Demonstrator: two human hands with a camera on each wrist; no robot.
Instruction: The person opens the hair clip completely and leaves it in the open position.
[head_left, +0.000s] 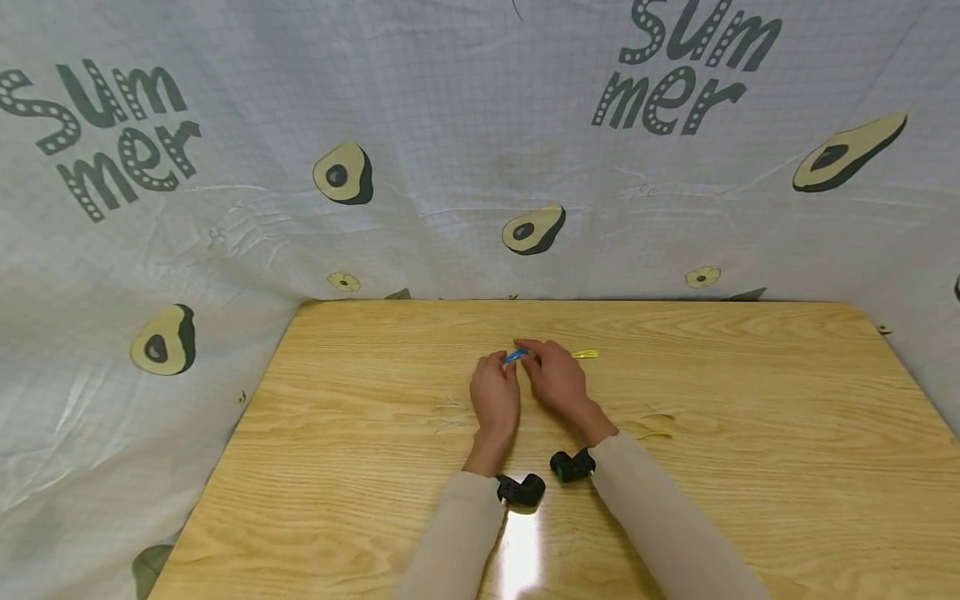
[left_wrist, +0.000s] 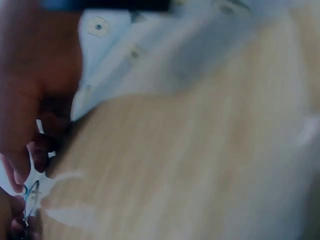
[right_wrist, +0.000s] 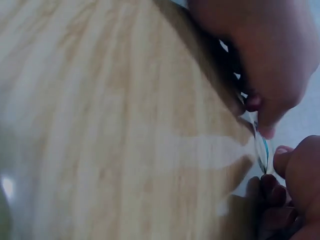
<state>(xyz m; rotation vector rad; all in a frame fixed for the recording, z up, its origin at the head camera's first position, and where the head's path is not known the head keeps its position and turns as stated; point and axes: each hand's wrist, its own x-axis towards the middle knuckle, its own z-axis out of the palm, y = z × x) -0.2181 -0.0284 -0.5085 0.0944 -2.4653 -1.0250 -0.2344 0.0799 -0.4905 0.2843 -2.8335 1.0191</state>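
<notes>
A pale cloth (head_left: 442,100) printed with avocados hangs behind the wooden worktop (head_left: 337,500), meeting it along the back edge. Over the worktop, nearer its back edge than its front and a little left of centre, the person's left hand (head_left: 495,393) and right hand (head_left: 557,379) come together, fingertips pinching opposite ends of a blue snap hair clip (head_left: 515,356). Both wrist views show the clip as a thin, bowed loop with a gap; I judge it sprung open, its handling underway and not finished.

The rest looks left alone. A yellow snap hair clip (head_left: 586,354) lies just right of the right hand, towards the back edge. Two thin yellowish pieces (head_left: 657,434) lie further right and nearer the front edge; two thin whitish pieces (head_left: 451,425) lie left of the left hand, too faint to name surely. Neither pair is touched by the hands.
</notes>
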